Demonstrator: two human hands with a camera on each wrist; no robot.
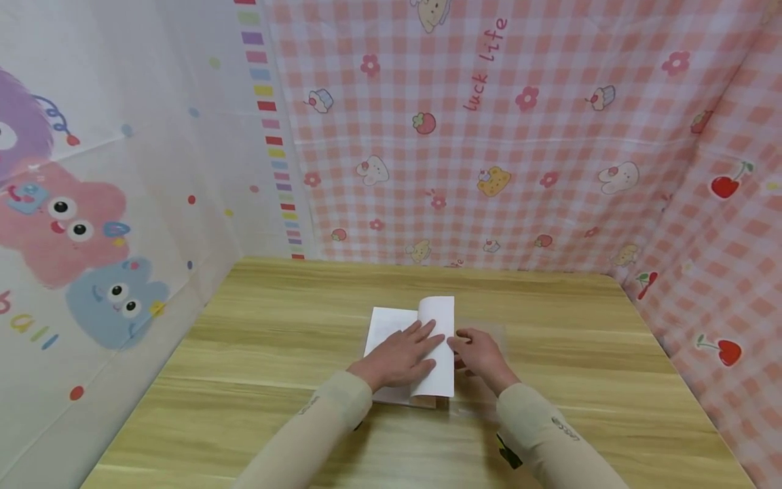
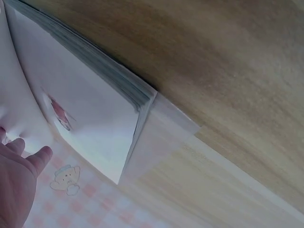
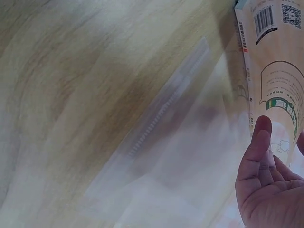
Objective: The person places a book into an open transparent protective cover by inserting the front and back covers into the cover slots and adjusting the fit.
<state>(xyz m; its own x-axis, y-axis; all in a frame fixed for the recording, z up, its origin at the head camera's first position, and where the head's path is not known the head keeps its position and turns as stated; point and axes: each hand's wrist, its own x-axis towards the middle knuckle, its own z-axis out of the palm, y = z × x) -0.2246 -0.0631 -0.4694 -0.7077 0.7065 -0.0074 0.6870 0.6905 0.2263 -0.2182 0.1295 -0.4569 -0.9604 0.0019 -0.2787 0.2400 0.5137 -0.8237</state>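
A book lies on the table with its white inner page [image 1: 386,322] facing up, and a cover flap [image 1: 436,380] stands bent over to the right. In the right wrist view the flap's outer side shows as a curved, printed cover [image 3: 280,52] with a barcode. My left hand [image 1: 400,356] rests on the flap's white side, fingers spread. At the flap's right edge is my right hand [image 1: 482,356], fingers loosely bent, with nothing plainly pinched. A clear plastic sleeve [image 3: 166,142] extends right from under the book. The left wrist view shows the page edges [image 2: 95,59].
The wooden table [image 1: 275,326] meets a pink checked curtain [image 1: 452,156] behind and a white printed curtain [image 1: 153,190] at left. A small dark object with yellow [image 1: 508,451] lies by the right sleeve, partly hidden.
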